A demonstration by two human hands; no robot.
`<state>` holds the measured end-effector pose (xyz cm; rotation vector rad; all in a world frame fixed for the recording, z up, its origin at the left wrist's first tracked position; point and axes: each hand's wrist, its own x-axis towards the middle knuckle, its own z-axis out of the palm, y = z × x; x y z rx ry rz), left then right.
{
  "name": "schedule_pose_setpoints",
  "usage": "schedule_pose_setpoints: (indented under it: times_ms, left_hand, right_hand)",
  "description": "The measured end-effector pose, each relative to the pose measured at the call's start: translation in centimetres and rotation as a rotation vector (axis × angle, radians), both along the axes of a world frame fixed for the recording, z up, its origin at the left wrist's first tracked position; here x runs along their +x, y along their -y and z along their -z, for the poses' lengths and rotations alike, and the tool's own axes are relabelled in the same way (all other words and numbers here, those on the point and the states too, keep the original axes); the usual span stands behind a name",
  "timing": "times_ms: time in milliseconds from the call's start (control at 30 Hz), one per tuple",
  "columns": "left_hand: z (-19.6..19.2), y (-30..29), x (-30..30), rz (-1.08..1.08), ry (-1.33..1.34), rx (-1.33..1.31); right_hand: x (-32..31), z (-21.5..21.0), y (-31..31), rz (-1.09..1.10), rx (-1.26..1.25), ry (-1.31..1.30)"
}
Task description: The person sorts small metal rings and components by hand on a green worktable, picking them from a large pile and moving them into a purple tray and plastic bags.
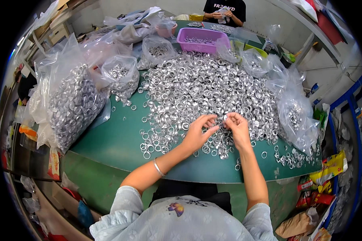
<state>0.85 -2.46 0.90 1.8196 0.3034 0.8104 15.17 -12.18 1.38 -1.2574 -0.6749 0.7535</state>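
A broad heap of silver metal rings covers the middle of the green table. Over its near edge, my left hand has its fingers bent and its thumb held apart from them, with nothing visible in its grasp. Close on its right is my right hand, its thumb and fingertips pinched together. Whatever lies in that pinch is too small to make out. The fingertips of both hands almost meet above the rings. Loose rings lie scattered left of my left forearm, and more rings lie right of my right forearm.
Clear plastic bags of rings stand at left and right, with a smaller bag nearby. Behind the heap are a purple basin and a pink bowl. A person sits across the table, handling something.
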Motion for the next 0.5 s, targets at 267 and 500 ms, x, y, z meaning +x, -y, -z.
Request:
schedule_pose_setpoints:
  times_ms: [267,500]
  left_hand:
    - [0.9,-0.9,0.0,0.198,0.108,-0.399]
    - [0.7,-3.1,-0.7,-0.016,0.165,-0.722]
  right_hand:
    - [-3.5,1.2,-1.5,0.008,0.119,-0.062]
    - [0.2,0.5,-0.7,0.159,-0.128,0.272]
